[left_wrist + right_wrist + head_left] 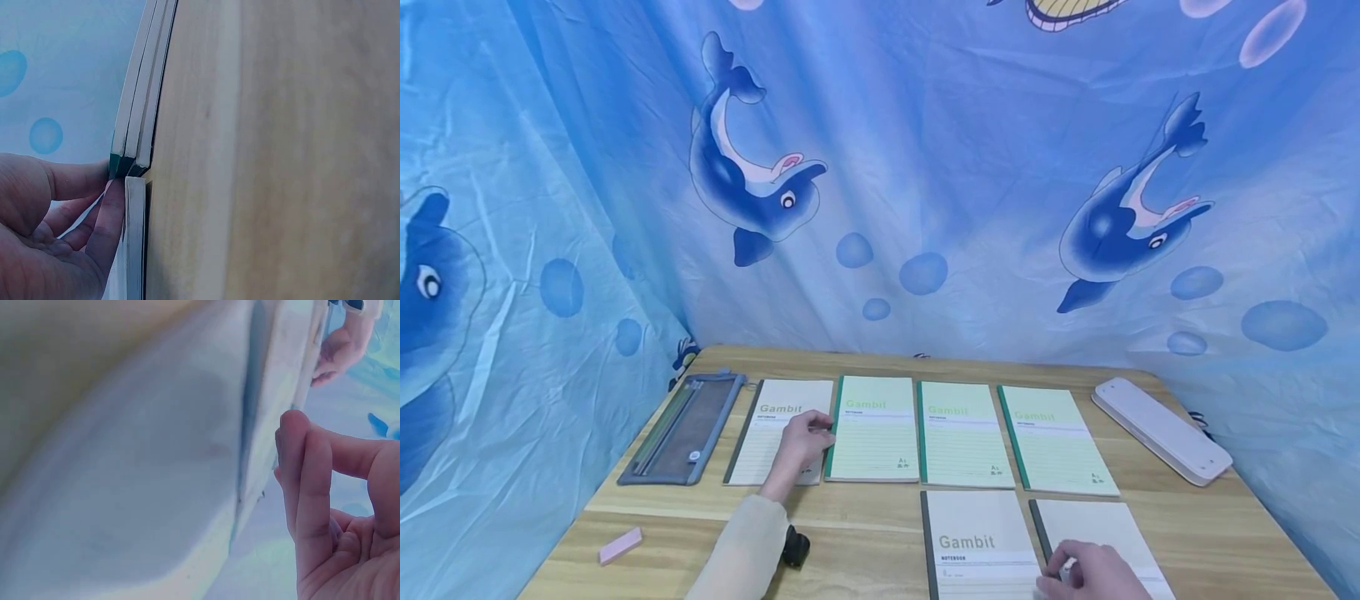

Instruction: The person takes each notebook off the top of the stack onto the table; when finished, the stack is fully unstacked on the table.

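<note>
My left hand (805,440) reaches over a white notebook (752,450) with a dark spine. Its thumb and fingertips pinch at the spine edge of the neighbouring green notebook (872,442), which lies flat; the left wrist view shows them meeting at its green spine (114,164). Two more green notebooks (964,446) (1060,450) lie to its right. My right hand (1093,571) is over the near right white notebook (1105,525), fingertips close by its dark spine. Thumb and fingers come together with nothing visible between them. Another white notebook (977,517) lies just left of that hand.
A blue-grey mesh pencil pouch (688,429) lies at the far left, with a pink eraser (621,546) nearer the front. At the far right is a pale pencil case (1161,429). A blue dolphin-print curtain (880,167) hangs behind the wooden table (850,533).
</note>
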A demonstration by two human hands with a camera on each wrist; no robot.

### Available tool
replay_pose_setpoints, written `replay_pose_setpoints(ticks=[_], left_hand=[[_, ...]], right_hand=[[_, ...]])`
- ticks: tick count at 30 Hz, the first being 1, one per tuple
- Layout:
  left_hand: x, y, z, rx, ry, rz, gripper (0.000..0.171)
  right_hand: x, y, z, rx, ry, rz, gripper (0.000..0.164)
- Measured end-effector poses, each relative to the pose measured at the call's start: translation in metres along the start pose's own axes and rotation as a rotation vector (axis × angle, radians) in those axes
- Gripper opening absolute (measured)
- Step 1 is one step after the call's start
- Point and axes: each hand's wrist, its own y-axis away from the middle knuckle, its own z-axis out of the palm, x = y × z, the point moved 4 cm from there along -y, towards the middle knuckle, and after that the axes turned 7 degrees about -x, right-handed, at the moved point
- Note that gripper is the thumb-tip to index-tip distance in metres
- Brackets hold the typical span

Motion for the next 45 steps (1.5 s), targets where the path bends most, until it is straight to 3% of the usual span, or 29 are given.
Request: replay_pose_setpoints(ticks=[4,11,17,22,29,38,45], left_hand=[[0.0,0.0,0.0,-0.001,-0.007,0.008,0.032],[0.001,0.001,0.0,0.0,-0.005,0.006,0.032],[0.002,0.002,-0.001,0.002,-0.014,0.015,0.033],[0.002,0.004,-0.001,-0.003,-0.019,0.02,0.033],[0.003,0.004,-0.001,-0.009,-0.017,0.02,0.033],[0.003,0.005,-0.002,-0.013,-0.018,0.022,0.032],[0.002,0.004,-0.001,-0.012,-0.011,0.022,0.034]], right_hand=[[-0.015,-0.003,-0.013,0.054,-0.016,-0.035,0.018],[-0.04,-0.019,-0.033,0.129,-0.055,-0.201,0.022],[-0.064,-0.047,-0.044,0.191,-0.074,-0.204,0.025],[-0.083,-0.071,-0.047,0.194,-0.099,-0.221,0.026],[-0.097,-0.11,-0.041,0.175,-0.146,-0.22,0.022],[-0.108,-0.16,-0.017,0.123,-0.187,-0.206,0.023],[-0.115,-0.183,0.003,0.12,-0.219,-0.23,0.03]])
